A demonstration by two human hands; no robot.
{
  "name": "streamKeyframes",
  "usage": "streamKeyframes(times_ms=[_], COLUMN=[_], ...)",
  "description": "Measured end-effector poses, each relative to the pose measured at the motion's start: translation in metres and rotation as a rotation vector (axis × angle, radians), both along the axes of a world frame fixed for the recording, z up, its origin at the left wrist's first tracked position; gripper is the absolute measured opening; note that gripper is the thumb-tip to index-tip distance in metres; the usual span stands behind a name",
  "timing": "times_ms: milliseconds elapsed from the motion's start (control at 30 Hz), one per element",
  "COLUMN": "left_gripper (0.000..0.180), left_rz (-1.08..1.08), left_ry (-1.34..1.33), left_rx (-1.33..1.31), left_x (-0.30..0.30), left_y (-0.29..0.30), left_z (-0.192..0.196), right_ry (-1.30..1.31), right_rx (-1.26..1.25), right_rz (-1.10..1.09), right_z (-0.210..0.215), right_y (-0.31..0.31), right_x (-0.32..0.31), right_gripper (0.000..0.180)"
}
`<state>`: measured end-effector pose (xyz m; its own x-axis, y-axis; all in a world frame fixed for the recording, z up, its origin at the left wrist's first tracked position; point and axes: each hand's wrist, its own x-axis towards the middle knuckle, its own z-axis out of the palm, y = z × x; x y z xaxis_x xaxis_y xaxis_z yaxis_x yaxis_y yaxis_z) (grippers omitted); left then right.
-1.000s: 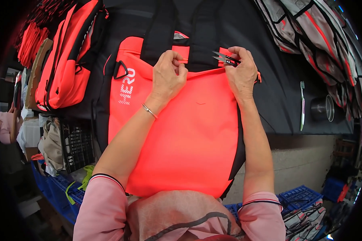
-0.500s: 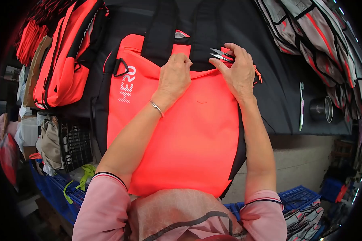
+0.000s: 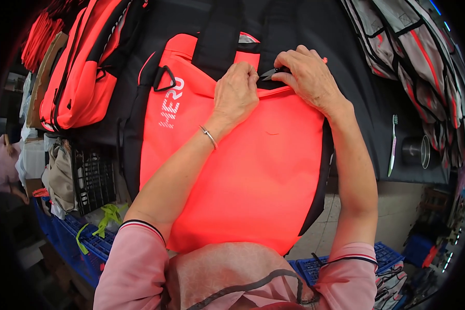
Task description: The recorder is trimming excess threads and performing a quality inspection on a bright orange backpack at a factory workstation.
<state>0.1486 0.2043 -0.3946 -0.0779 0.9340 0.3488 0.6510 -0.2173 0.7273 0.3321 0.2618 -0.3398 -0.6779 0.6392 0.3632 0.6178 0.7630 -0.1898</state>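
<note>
A bright coral-red backpack (image 3: pixel 243 170) with black sides, white lettering and a black triangular ring (image 3: pixel 165 80) lies in front of me, its two black shoulder straps (image 3: pixel 219 41) stretching away. My left hand (image 3: pixel 236 93), fingers pinched, grips the backpack's fabric at its upper part, beside a strap. In my right hand (image 3: pixel 315 77) is a pair of small dark thread snips (image 3: pixel 268 75). Their blades point left toward my left fingertips, just above the backpack's folded upper edge. What lies directly under the left fingers is hidden.
Another coral-red backpack (image 3: pixel 80 77) stands at the left on the black table cover (image 3: pixel 361 124). Grey pieces with red trim (image 3: pixel 418 62) are piled at the far right. A toothbrush (image 3: pixel 392 144) and a metal cup (image 3: pixel 416 151) lie near the right edge. Blue crates (image 3: pixel 88 243) sit below.
The snips have turned from pointing up-left with blades apart to lying lower, beside the left fingertips. My right hand has rolled over palm-down. The view has shifted slightly.
</note>
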Motion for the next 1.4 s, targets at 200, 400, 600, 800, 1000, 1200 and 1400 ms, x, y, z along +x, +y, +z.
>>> streamKeyframes(times_ms=[200, 400, 600, 800, 1000, 1200, 1400], left_gripper=[0.007, 0.008, 0.017, 0.023, 0.011, 0.014, 0.013], left_rz=[-0.006, 0.013, -0.971, -0.882, -0.253, -0.192, -0.064], left_ry=[-0.008, -0.055, 0.113, -0.12, 0.425, 0.627, 0.369], left_rx=[-0.045, -0.032, 0.407, 0.001, 0.483, 0.093, 0.032], left_x=[0.0, 0.003, 0.045, 0.027, -0.068, -0.084, -0.071], left_y=[0.001, -0.004, -0.102, -0.102, -0.01, -0.028, -0.001], left_z=[0.003, 0.015, 0.008, 0.019, 0.048, 0.039, 0.033], right_ry=[0.028, -0.04, 0.438, 0.873, 0.767, 0.753, 0.707], right_rx=[0.038, -0.019, -0.1, -0.515, -0.494, -0.545, -0.521], right_rz=[0.026, 0.003, -0.57, -0.493, -0.616, -0.527, -0.511], right_z=[0.001, 0.007, 0.013, -0.014, -0.021, -0.025, -0.03], right_y=[0.003, 0.003, 0.002, -0.001, -0.024, -0.032, -0.029], right_x=[-0.004, 0.001, 0.005, -0.038, -0.033, -0.041, -0.04], right_gripper=[0.025, 0.025, 0.043, 0.036, 0.022, 0.015, 0.014])
